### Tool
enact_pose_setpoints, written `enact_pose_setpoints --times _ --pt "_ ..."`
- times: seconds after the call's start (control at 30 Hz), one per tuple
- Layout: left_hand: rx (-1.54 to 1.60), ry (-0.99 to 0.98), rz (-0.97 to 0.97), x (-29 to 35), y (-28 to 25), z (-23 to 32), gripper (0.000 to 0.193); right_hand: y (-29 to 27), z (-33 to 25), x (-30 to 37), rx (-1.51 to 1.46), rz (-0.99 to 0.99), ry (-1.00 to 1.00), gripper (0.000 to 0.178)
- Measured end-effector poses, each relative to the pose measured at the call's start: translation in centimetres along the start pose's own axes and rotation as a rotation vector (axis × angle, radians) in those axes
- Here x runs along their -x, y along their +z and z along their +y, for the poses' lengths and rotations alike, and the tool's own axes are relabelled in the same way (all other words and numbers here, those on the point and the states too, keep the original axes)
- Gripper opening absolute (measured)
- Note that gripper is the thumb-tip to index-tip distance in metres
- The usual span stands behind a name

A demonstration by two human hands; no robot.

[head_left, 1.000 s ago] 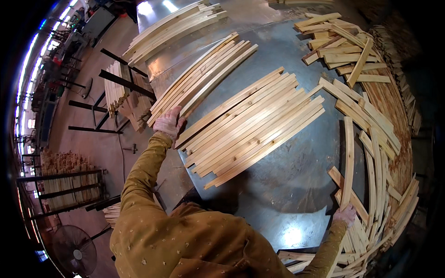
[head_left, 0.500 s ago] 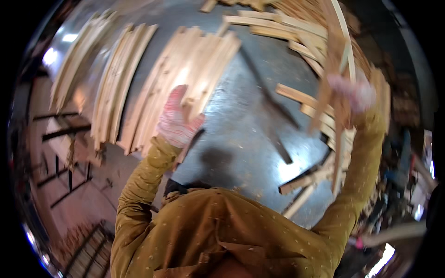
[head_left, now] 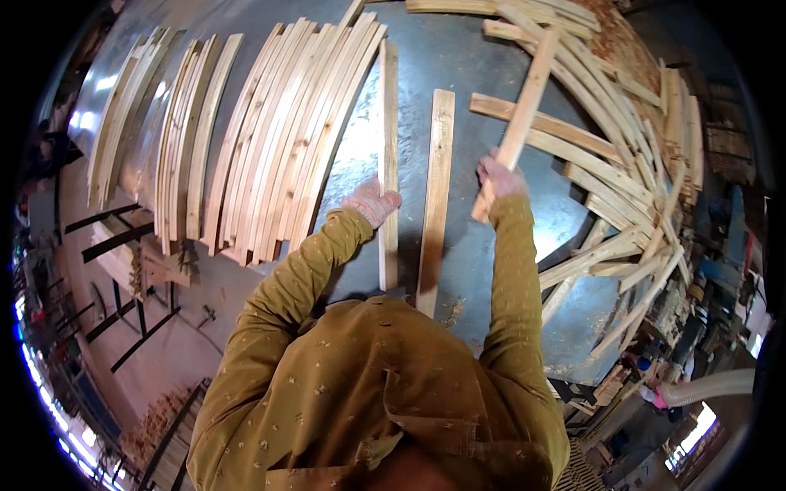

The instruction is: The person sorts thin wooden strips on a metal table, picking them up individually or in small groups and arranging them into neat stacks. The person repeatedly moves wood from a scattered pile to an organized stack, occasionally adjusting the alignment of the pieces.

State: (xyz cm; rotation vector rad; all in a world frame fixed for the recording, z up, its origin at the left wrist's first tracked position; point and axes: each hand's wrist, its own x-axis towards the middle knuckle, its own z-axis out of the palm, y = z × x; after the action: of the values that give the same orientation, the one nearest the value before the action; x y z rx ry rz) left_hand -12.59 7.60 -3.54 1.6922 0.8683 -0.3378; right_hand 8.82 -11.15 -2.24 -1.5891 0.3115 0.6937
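Note:
My left hand point(head_left: 372, 203), in a pinkish-white work glove, is closed around a narrow wooden strip point(head_left: 389, 123) that points away from me over the metal table. In my right hand point(head_left: 500, 177), gloved alike, is another wooden strip point(head_left: 530, 100), slanting up and to the right. Between the two hands a single brownish strip point(head_left: 435, 196) lies on the table by itself. A close row of pale strips point(head_left: 286, 139) lies side by side just left of my left hand. Right of my right hand spreads a loose, crisscrossed pile of strips point(head_left: 606, 172).
The grey metal tabletop point(head_left: 467, 245) reflects bright light. Two smaller groups of strips, one nearer point(head_left: 192, 139) and one at the far left point(head_left: 131, 123), lie along it. Black metal frames point(head_left: 135, 307) stand on the floor at left. A pale hose point(head_left: 708, 389) is at lower right.
My left hand has left the row of strips, moved right and taken hold of a strip. My right hand has come leftward from the pile with a strip in it.

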Motion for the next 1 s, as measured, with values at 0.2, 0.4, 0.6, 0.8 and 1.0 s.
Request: enact_pose_setpoints --times 0.2,0.4,0.6,0.8,1.0 --pt "0.075 -0.017 0.042 1.2 -1.8 -2.7 0.055 2.6 0.9 11.7 0.216 0.033 0.019 0.057" --pt "0.034 0.043 0.285 0.3 -1.3 -2.5 0.064 9.1 8.0 16.8 1.099 -0.146 -0.521 0.064" --pt "-0.202 -0.089 0.11 1.8 -2.9 3.6 0.053 4.4 9.6 16.9 1.248 0.07 -0.764 0.079" --pt "-0.608 -0.129 0.268 4.1 -5.6 4.9 0.079 4.3 9.3 13.8 0.938 -0.183 -0.405 0.06" --pt "-0.6 0.332 0.597 4.3 -10.4 -5.7 0.073 14.8 3.6 10.9 0.882 -0.414 -0.212 0.047"
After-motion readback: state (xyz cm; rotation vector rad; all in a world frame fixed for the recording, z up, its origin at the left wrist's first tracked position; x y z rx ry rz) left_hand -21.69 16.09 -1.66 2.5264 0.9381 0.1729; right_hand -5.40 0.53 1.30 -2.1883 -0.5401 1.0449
